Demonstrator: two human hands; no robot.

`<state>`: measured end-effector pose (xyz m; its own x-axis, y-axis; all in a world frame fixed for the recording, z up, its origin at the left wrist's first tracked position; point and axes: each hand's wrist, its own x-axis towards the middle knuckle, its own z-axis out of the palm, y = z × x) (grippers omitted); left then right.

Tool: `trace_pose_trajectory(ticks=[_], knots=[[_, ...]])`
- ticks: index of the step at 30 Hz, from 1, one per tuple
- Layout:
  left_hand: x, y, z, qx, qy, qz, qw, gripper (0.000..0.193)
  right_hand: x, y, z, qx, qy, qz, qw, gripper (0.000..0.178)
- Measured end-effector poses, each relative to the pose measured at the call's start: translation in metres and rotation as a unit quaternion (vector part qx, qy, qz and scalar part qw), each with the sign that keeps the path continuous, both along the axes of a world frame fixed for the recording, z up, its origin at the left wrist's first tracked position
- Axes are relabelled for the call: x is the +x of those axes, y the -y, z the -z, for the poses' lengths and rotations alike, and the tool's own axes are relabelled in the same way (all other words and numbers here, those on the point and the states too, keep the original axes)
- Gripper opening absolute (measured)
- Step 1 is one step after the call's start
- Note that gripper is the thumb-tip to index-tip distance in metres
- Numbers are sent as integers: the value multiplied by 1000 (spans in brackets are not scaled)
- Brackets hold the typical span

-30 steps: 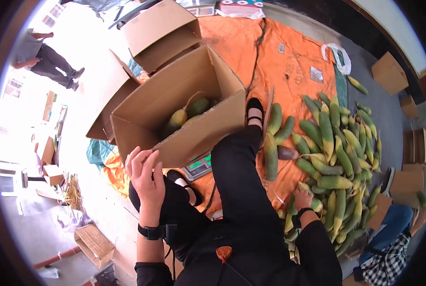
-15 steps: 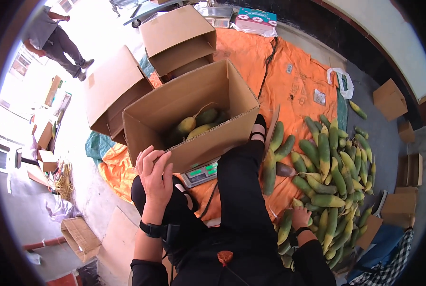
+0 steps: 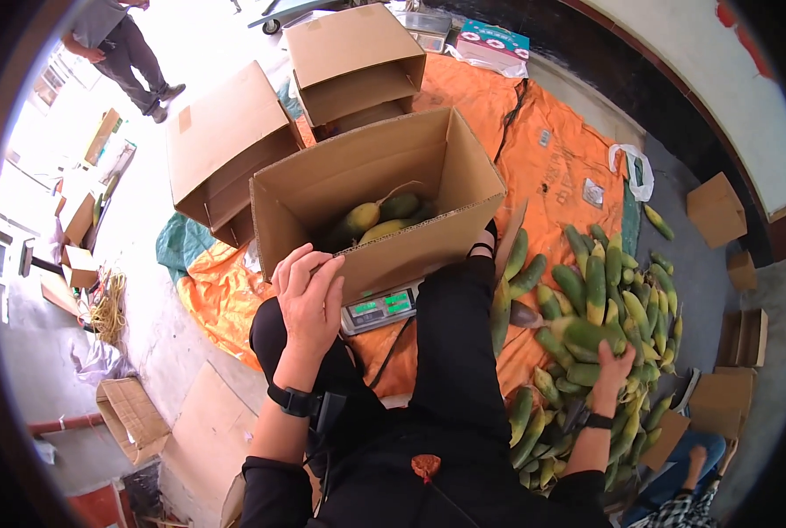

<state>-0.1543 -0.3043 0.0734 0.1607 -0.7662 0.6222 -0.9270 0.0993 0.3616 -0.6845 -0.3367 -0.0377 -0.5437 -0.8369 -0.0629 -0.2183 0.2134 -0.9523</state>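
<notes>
A cardboard box (image 3: 410, 257) stands tilted on a digital scale (image 3: 380, 310) between my legs, with several green radishes (image 3: 382, 231) inside. My left hand (image 3: 307, 295) rests its outstretched fingers against the near left corner of the box. On the right lies a large heap of green radishes (image 3: 639, 304). Over that heap, my right hand (image 3: 609, 374) has its fingers around the end of one thick green radish (image 3: 579, 334). Part of its grip is hidden by the hand itself.
Upturned cardboard boxes (image 3: 226, 145) stand beyond the open one, on an orange tarp (image 3: 551, 167). A white bag (image 3: 632, 172) lies at the tarp's far right edge. Someone stands at the far left; another person's arm (image 3: 696, 466) shows at the lower right.
My right hand has moved forward and right over the heap and taken hold of a green radish. My left hand stays at the box. The view has shifted slightly.
</notes>
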Motion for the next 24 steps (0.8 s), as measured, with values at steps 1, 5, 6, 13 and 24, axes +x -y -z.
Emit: trace_pose_trajectory(ticks=[1,5,6,13,24], knots=[[1,0,0,0,-1,0,1000,24,12,13,-23,-42,32,0,999,53],[2,-2,2,-5,-3,2,1000,24,75,54,-141,-160,50,-88,982,44],[2,-2,1,-6,-10,5,1000,24,81,64,-160,-208,75,-110,969,42],[5,-2,7,-10,-18,8,1000,23,160,137,-245,-346,205,-252,880,29],[6,3,9,-31,-27,-2,999,21,388,159,-137,-87,141,-431,887,58]])
